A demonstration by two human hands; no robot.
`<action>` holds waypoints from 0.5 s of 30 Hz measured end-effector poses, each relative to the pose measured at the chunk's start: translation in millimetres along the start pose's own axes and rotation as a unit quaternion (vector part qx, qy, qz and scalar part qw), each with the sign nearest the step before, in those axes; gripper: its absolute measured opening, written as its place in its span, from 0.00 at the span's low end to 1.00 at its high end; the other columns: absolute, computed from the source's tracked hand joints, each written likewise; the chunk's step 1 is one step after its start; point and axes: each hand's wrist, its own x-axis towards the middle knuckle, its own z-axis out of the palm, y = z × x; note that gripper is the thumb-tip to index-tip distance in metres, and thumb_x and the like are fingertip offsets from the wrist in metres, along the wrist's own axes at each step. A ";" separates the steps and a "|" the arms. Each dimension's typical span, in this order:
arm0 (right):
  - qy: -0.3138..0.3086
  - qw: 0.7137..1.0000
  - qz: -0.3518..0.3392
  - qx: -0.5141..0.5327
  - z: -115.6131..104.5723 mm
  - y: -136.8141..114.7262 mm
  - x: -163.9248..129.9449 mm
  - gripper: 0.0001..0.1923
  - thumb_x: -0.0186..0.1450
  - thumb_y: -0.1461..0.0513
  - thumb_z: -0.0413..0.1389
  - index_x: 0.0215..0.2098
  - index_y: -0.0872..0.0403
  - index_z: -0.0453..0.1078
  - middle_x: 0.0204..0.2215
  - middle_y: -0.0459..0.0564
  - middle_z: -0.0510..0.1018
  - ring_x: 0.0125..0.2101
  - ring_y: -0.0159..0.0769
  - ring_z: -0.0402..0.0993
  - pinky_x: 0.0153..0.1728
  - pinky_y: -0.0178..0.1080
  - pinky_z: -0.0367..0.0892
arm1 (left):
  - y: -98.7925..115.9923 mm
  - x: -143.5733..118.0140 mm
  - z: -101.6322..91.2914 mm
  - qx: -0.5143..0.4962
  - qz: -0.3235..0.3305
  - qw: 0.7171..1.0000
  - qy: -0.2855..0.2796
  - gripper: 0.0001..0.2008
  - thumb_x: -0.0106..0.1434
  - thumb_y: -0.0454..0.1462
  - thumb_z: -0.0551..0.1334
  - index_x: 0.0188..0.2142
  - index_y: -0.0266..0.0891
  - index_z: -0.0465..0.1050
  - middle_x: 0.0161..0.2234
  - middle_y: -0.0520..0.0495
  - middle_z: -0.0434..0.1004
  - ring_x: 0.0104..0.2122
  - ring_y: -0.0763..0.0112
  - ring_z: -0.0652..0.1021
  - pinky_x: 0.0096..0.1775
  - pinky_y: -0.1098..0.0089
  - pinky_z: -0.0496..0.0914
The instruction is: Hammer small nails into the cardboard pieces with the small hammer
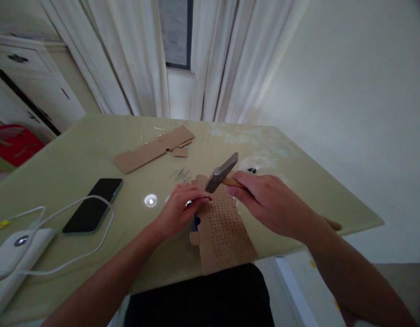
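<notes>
My right hand [271, 202] grips the wooden handle of a hammer [222, 173], whose metal head is raised just above the fingertips of my left hand. Over the upper left part of a brown cardboard piece [226, 236] covered in rows of small holes, my left hand [179, 206] has its thumb and forefinger pinched together. Whatever is between those fingertips is too small to make out. Something dark blue [196, 221] shows partly under the cardboard's left edge. Several thin nails [181, 174] lie loose on the table beyond my left hand.
Farther back on the pale green table [135, 254] lie a long cardboard strip [155, 150] and small scraps. A black phone [94, 205], a white cable and a white power strip [12, 259] are at left. Small black bits [252, 170] rest on clear plastic beyond my right hand.
</notes>
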 end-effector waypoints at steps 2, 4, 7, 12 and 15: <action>0.005 1.000 0.003 0.007 0.1 -0.8 0.0 0.16 0.84 0.53 0.49 0.45 0.53 0.71 0.34 0.50 0.81 0.32 0.41 0.76 0.35 0.41 0.52 | 0.4 0.1 -0.1 0.002 -0.003 1.000 -0.002 0.10 0.80 0.38 0.63 0.44 0.46 0.85 0.41 0.49 0.89 0.41 0.63 0.82 0.45 0.60 0.65; -0.013 1.000 -0.006 0.001 4.7 -1.9 0.6 0.16 0.84 0.53 0.49 0.46 0.54 0.72 0.35 0.51 0.82 0.33 0.42 0.76 0.35 0.41 0.52 | -0.6 -0.4 0.1 0.009 -0.005 1.000 -0.006 0.11 0.80 0.38 0.62 0.42 0.45 0.85 0.41 0.48 0.88 0.41 0.62 0.82 0.45 0.60 0.66; -0.038 0.999 -0.025 -0.019 11.8 -2.6 0.9 0.17 0.85 0.53 0.49 0.44 0.53 0.72 0.34 0.52 0.83 0.33 0.42 0.76 0.34 0.42 0.51 | -2.8 -1.3 0.5 0.014 -0.006 1.000 -0.007 0.13 0.80 0.37 0.60 0.42 0.45 0.85 0.42 0.47 0.88 0.42 0.61 0.81 0.46 0.59 0.67; -0.004 1.000 -0.021 0.010 5.4 -1.8 -1.1 0.16 0.84 0.53 0.50 0.44 0.53 0.72 0.34 0.50 0.81 0.32 0.40 0.75 0.35 0.41 0.52 | -1.6 -0.1 -0.9 0.010 -0.007 1.000 -0.015 0.13 0.80 0.39 0.61 0.41 0.44 0.85 0.43 0.46 0.89 0.42 0.61 0.83 0.47 0.59 0.69; -0.004 1.000 -0.016 0.016 5.4 -1.3 -1.5 0.15 0.84 0.54 0.49 0.45 0.53 0.72 0.33 0.49 0.81 0.32 0.40 0.75 0.35 0.41 0.52 | -0.9 0.8 -2.1 0.001 -0.005 1.000 -0.015 0.12 0.79 0.38 0.61 0.42 0.44 0.85 0.42 0.46 0.89 0.42 0.61 0.83 0.46 0.59 0.70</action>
